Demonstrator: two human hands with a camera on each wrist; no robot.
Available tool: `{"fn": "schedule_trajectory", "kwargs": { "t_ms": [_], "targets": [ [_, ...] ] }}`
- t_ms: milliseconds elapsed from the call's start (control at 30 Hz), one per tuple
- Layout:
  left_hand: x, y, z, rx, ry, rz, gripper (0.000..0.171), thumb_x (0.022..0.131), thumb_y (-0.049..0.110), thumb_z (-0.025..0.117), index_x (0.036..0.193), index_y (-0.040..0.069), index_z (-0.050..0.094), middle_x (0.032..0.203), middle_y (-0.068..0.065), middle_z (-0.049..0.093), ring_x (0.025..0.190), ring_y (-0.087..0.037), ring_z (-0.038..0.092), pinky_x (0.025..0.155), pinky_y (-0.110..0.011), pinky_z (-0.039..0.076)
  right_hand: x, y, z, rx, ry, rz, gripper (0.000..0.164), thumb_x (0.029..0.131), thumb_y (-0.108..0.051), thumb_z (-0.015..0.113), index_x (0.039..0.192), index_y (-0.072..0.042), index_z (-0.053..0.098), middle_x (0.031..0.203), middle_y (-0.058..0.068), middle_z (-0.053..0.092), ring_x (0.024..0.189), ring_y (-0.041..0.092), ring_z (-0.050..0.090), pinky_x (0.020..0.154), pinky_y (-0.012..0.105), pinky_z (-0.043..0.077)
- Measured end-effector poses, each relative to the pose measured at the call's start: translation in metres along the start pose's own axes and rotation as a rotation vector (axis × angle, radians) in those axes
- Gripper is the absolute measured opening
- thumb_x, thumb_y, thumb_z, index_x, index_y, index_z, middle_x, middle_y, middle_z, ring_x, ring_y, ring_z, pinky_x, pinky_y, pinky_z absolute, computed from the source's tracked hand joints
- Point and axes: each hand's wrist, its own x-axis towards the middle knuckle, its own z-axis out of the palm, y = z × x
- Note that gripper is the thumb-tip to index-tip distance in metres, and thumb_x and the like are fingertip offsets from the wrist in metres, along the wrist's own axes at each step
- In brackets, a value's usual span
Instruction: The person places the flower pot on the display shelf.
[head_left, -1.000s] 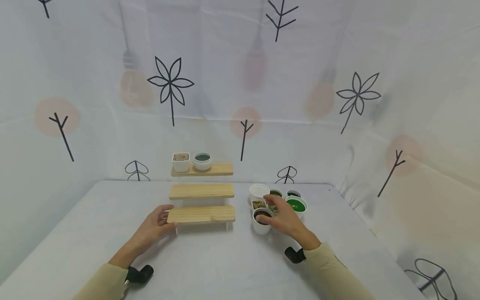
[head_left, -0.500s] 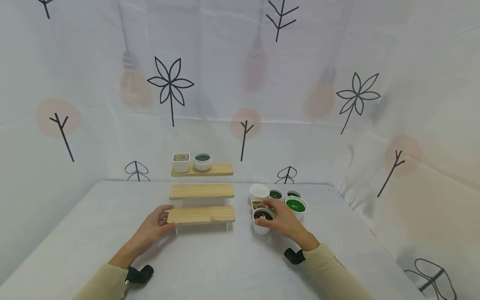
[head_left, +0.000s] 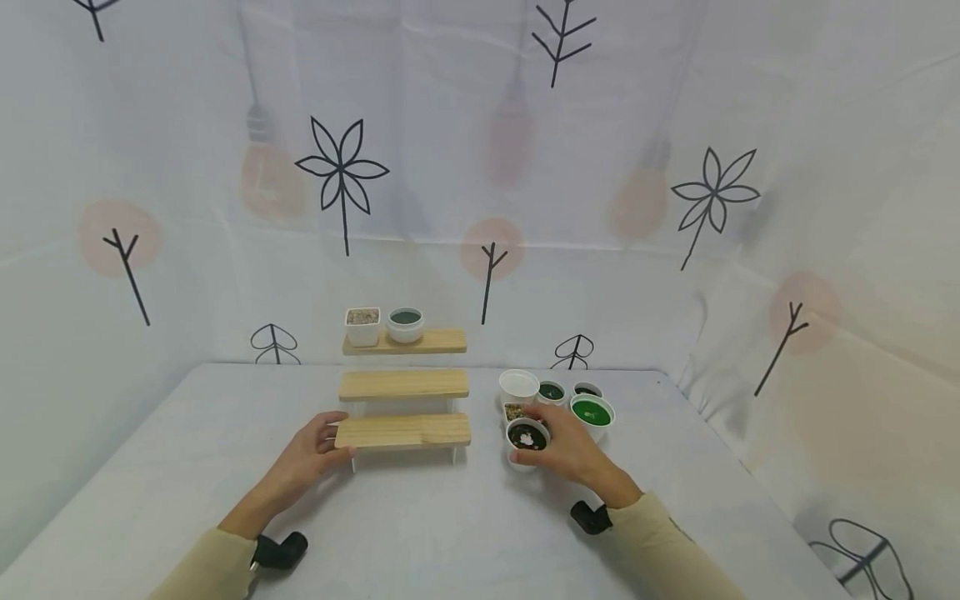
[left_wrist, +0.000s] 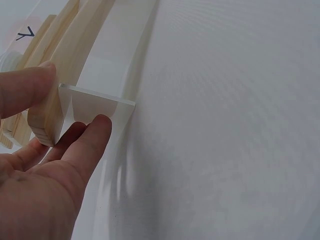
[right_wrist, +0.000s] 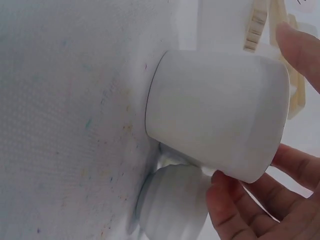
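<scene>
From my head camera I have the right hand (head_left: 572, 450) partly closed around the front pot (head_left: 528, 436), thumb toward me and fingers curled behind its rim; how firm that hold is, I can't tell. The pot is white, with a dark fill and a small pale patch on top, and it sits at the right of the worktop (head_left: 450, 533), nearest me in its group. I can't make out whether its base is fully down. On my right wrist camera a ribbed white pot (right_wrist: 175, 200) shows just beside it. Behind it I see a gravel-filled pot (head_left: 515, 412), a plain white pot (head_left: 519, 385) and, farther right, a bright green-filled pot (head_left: 592, 411). My left hand (head_left: 303, 457) is half closed, thumb and fingers bracketing the left end of the lowest shelf (head_left: 405, 430), which stands on white supports. On the top shelf (head_left: 444, 340), a square pot (head_left: 363, 331) is left of a round pot (head_left: 405, 330).
</scene>
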Motion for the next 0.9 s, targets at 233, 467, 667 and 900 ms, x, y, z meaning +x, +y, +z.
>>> {"fn": "schedule_trajectory", "kwargs": {
  "t_ms": [233, 467, 667, 900],
  "targets": [
    [-0.0012, 0.0008, -0.0004, 0.005, -0.001, 0.004, 0.07, 0.088, 0.018, 0.069, 0.143, 0.002, 0.03, 0.136, -0.024, 0.047, 0.122, -0.035, 0.051, 0.096, -0.045, 0.047, -0.002, 0.0013, -0.0001, 0.027, -0.01, 0.005, 0.077, 0.064, -0.044, 0.085, 0.126, -0.008, 0.057, 0.122, 0.004, 0.06, 0.112, 0.021, 0.055, 0.096, 0.043, 0.044],
    [-0.0007, -0.0007, -0.0009, 0.012, 0.001, -0.001, 0.07, 0.088, 0.02, 0.069, 0.143, 0.003, 0.03, 0.137, -0.025, 0.046, 0.123, -0.036, 0.049, 0.097, -0.045, 0.046, -0.0025, 0.0004, -0.0011, 0.063, -0.019, 0.006, 0.076, 0.065, -0.043, 0.085, 0.126, -0.007, 0.057, 0.124, 0.006, 0.059, 0.114, 0.024, 0.054, 0.097, 0.043, 0.044],
    [-0.0004, -0.0018, 0.0001, 0.009, -0.004, 0.003, 0.07, 0.087, 0.02, 0.07, 0.143, 0.003, 0.031, 0.136, -0.025, 0.046, 0.123, -0.036, 0.05, 0.097, -0.045, 0.046, -0.0036, -0.0003, -0.0004, 0.05, -0.024, 0.033, 0.073, 0.065, -0.044, 0.085, 0.123, -0.009, 0.06, 0.12, 0.005, 0.061, 0.108, 0.021, 0.056, 0.093, 0.041, 0.046],
    [0.0011, -0.0027, 0.0011, 0.009, 0.006, -0.005, 0.068, 0.087, 0.019, 0.07, 0.142, 0.005, 0.032, 0.135, -0.023, 0.048, 0.121, -0.034, 0.052, 0.096, -0.043, 0.048, -0.0044, -0.0009, 0.0001, 0.041, -0.023, 0.049, 0.07, 0.064, -0.045, 0.085, 0.12, -0.01, 0.061, 0.117, 0.003, 0.061, 0.101, 0.018, 0.056, 0.088, 0.038, 0.048]
  ]
}}
